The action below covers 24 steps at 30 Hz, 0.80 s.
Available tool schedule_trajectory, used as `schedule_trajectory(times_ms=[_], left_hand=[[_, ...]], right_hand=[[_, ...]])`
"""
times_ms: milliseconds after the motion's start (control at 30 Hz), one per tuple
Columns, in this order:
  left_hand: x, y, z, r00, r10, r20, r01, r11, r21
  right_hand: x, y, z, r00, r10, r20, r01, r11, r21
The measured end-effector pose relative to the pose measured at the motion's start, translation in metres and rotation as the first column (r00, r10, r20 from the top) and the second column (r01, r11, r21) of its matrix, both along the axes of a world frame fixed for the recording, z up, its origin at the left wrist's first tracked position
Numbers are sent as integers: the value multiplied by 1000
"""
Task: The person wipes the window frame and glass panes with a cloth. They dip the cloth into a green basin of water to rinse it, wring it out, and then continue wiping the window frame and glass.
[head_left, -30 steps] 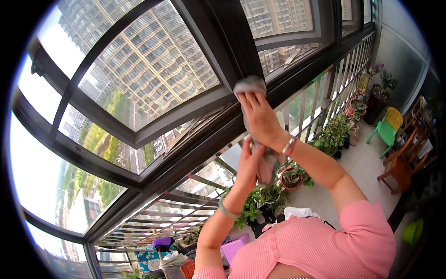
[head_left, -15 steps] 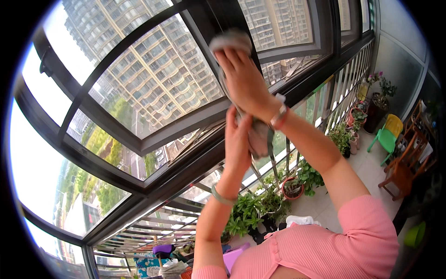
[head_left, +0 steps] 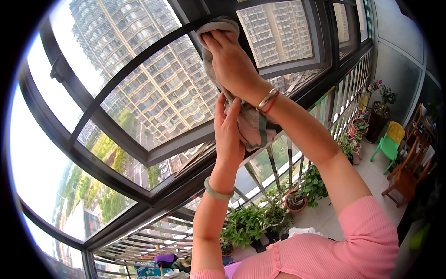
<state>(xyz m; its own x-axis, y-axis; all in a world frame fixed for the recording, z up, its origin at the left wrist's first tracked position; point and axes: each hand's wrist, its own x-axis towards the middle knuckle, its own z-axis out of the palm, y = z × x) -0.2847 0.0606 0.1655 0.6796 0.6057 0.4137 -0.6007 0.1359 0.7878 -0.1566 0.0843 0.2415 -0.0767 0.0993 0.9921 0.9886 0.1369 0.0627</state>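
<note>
My right hand (head_left: pixel 237 69) is raised to the dark window post, its fingers curled over a bunched grey cloth (head_left: pixel 218 24) that presses against the frame (head_left: pixel 246 43). The cloth trails down beneath that hand and ends in a loose pinkish-grey part with green stripes (head_left: pixel 258 132). Just below, my left hand (head_left: pixel 228 135) points upward with its fingers and thumb closed about the cloth's middle; part of that grip is hidden. A pale bangle circles the left wrist; a bangle and a red string are on the right.
Window panes with dark frames, one sash tilted outward (head_left: pixel 186 139), fill the left and top. Below runs a metal railing (head_left: pixel 260 169). Potted plants (head_left: pixel 244 225) line the floor. At right stand a green and yellow child's chair (head_left: pixel 388 144) and wooden chairs (head_left: pixel 404 179).
Both hands and the cloth have shifted slightly left in the picture. The right hand has moved a little up along the post, and the view has tilted somewhat.
</note>
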Motion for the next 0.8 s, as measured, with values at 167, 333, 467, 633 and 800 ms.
schedule_trajectory(times_ms=[167, 333, 467, 633, 800], left_hand=[[-13, -6, -96, 955, 27, -295, -63, 991, -115], [-49, -31, -177, 814, -161, -559, -17, 954, -299], [-37, -14, -109, 954, -14, -299, -20, 994, -111], [-16, 3, -27, 994, 109, -9, -109, 992, -56], [-33, -20, -112, 952, 120, -281, -183, 961, -210]], right_hand=[[-8, -18, -126, 992, -105, -71, 83, 961, -264], [-25, -64, -215, 968, 23, -248, -158, 827, -539], [-28, -46, -119, 931, 269, -246, -325, 917, -229], [-14, -5, -21, 962, 269, -41, -268, 963, 42], [-21, -11, -137, 923, 301, -242, -359, 898, -255]])
